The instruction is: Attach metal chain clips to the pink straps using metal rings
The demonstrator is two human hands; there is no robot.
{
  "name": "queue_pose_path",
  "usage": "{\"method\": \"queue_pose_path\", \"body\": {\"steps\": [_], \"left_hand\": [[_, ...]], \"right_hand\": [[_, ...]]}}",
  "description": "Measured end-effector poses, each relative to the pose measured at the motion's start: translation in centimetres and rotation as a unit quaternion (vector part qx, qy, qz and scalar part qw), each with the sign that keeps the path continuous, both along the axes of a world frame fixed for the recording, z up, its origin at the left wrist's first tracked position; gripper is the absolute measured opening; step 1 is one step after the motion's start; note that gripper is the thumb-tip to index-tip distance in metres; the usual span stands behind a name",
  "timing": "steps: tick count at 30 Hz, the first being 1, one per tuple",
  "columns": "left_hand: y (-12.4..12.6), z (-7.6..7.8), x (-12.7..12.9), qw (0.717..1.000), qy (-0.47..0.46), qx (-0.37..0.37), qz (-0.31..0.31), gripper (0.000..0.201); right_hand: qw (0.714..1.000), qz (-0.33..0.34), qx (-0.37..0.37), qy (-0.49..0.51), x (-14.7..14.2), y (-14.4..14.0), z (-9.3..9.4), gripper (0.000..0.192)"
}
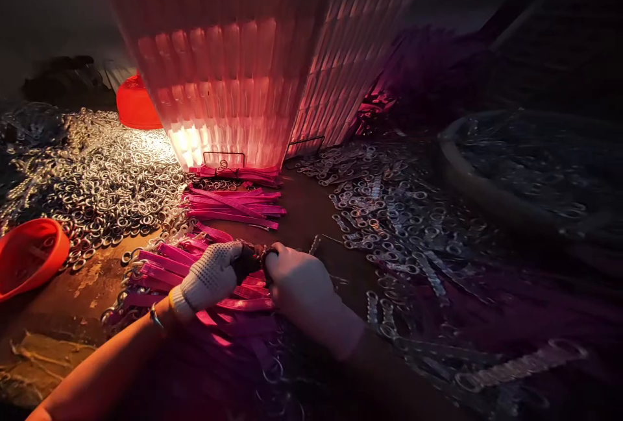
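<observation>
Both my hands wear white knit gloves and meet at the middle of the table. My left hand (210,276) and my right hand (302,288) pinch one small dark piece (250,259) between their fingertips; what it is I cannot make out. Under my hands lies a pile of pink straps with metal rings (160,265) on their ends. More pink straps (233,204) lie stacked just beyond, at the foot of a tall ribbed translucent stack (243,84) lit red from within.
A heap of loose metal rings (92,174) covers the left of the table. An orange bowl (29,255) sits at the left edge, another orange bowl (136,106) farther back. Metal clips (389,213) spread to the right, near a large round basin (525,174).
</observation>
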State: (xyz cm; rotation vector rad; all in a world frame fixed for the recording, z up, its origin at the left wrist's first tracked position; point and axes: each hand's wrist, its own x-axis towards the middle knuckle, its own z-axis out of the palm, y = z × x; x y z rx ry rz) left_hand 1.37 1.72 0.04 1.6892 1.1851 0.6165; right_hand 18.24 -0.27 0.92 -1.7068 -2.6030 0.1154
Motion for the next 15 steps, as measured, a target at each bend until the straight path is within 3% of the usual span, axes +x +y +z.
{"method": "queue_pose_path", "body": {"steps": [2, 3, 7, 10, 15], "left_hand": [[0.18, -0.06, 0.13, 0.993, 0.056, 0.1, -0.017, 0.015], [0.27, -0.09, 0.14, 0.991, 0.066, 0.115, -0.024, 0.014], [0.61, -0.19, -0.25, 0.998, 0.052, 0.038, -0.018, 0.022], [0.62, -0.37, -0.56, 0.997, 0.067, 0.028, -0.001, 0.019], [0.31, -0.96, -0.34, 0.996, 0.089, 0.021, -0.005, 0.02]], "right_hand": [[0.999, -0.031, -0.008, 0.021, 0.15, 0.26, 0.02, 0.019], [0.998, -0.044, -0.014, 0.035, 0.24, 0.36, 0.06, 0.019], [0.995, -0.036, -0.061, 0.064, 0.45, 0.52, 0.62, 0.024], [0.993, -0.032, -0.104, 0.034, 0.38, 0.72, 0.97, 0.028], [0.997, -0.005, -0.076, -0.007, 0.21, 1.07, 0.17, 0.019]]}}
